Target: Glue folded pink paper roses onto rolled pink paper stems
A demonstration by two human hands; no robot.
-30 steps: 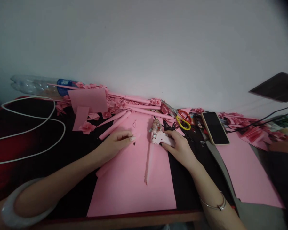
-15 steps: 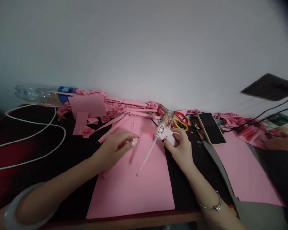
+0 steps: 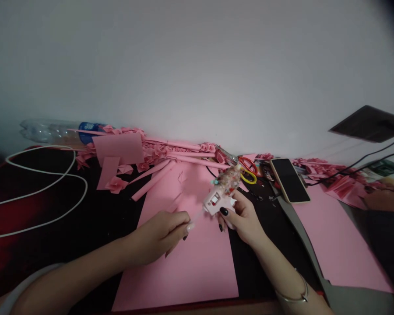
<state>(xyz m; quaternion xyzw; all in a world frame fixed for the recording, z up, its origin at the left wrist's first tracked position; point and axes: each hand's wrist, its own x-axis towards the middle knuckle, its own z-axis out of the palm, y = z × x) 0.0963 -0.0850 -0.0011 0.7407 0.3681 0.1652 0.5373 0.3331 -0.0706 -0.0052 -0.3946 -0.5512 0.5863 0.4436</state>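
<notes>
My right hand is closed round the handle of a white glue gun, whose nozzle end is crusted with coloured bits and points away toward the wall. A clear glue stick sticks out of the gun's back end. My left hand pinches that stick between thumb and fingers, and the stick's far end is hidden by the hand. Both hands are above a large sheet of pink paper. Behind them lie rolled pink paper tubes and a folded pink paper flower.
Red and yellow scissors lie beyond the gun. A phone rests at the right, beside another pink sheet and a co-worker's hand. A white cable loops at the left, near a plastic bottle by the wall.
The glue gun has come nearer and turned slightly in my right hand. My left hand has moved down and closed on the glue stick at the gun's back.
</notes>
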